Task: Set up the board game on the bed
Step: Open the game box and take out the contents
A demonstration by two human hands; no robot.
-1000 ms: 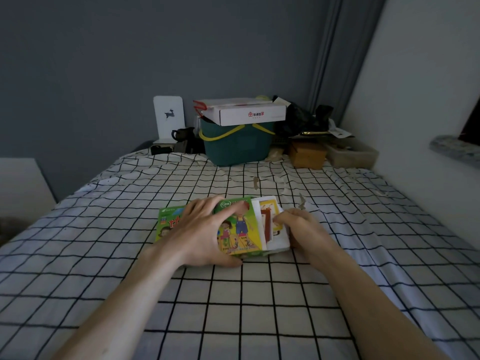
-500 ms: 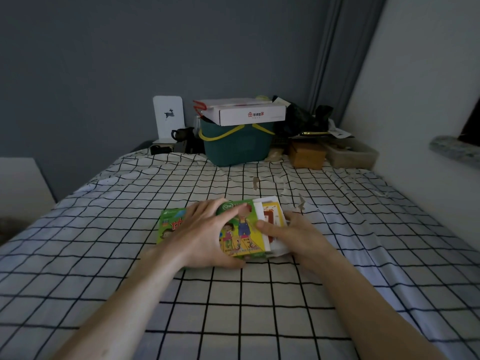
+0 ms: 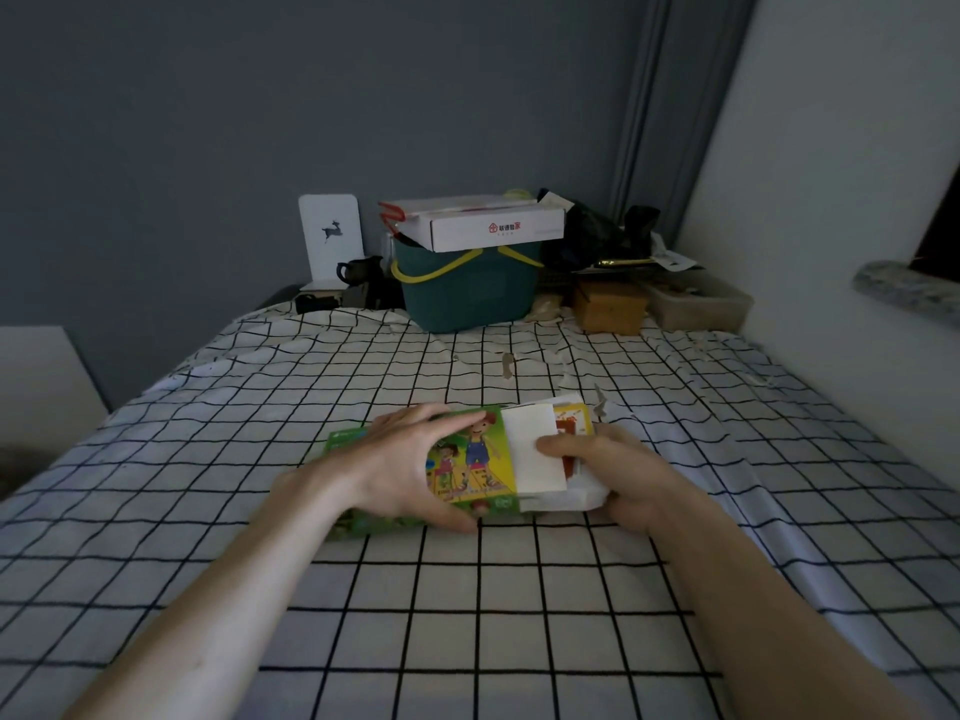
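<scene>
on the black-and-white checked bed sheet [image 3: 467, 605], near the middle of the view, lies the green and yellow cardboard game box with cartoon children printed on it [image 3: 470, 467], flat on the cover. the left hand [image 3: 400, 462] spans the box from the 9 o'clock side, fingers over the far edge and thumb curled round the near edge, gripping it. the right hand [image 3: 618, 475] sits at the box's 3 o'clock end, thumb pressed on a white paper sheet [image 3: 532, 449] that sticks out of the box with white-wrapped contents under it; the fingers go beneath and out of sight, so it appears to pinch this bundle. a yellow and red printed card [image 3: 571, 426] shows just behind the white sheet at about 1 o'clock. judgement: the step in hand is unpacking, drawing the contents out of the box's open right end; setting out has not begun. the next move likely calls for the left hand to brace the box while the right pulls toward 3 o'clock, level, so loose pieces do not spill. at 12 o'clock, well apart, a dark green plastic basket with a yellow handle [image 3: 470, 291] carries a white cardboard carton [image 3: 493, 226].
</scene>
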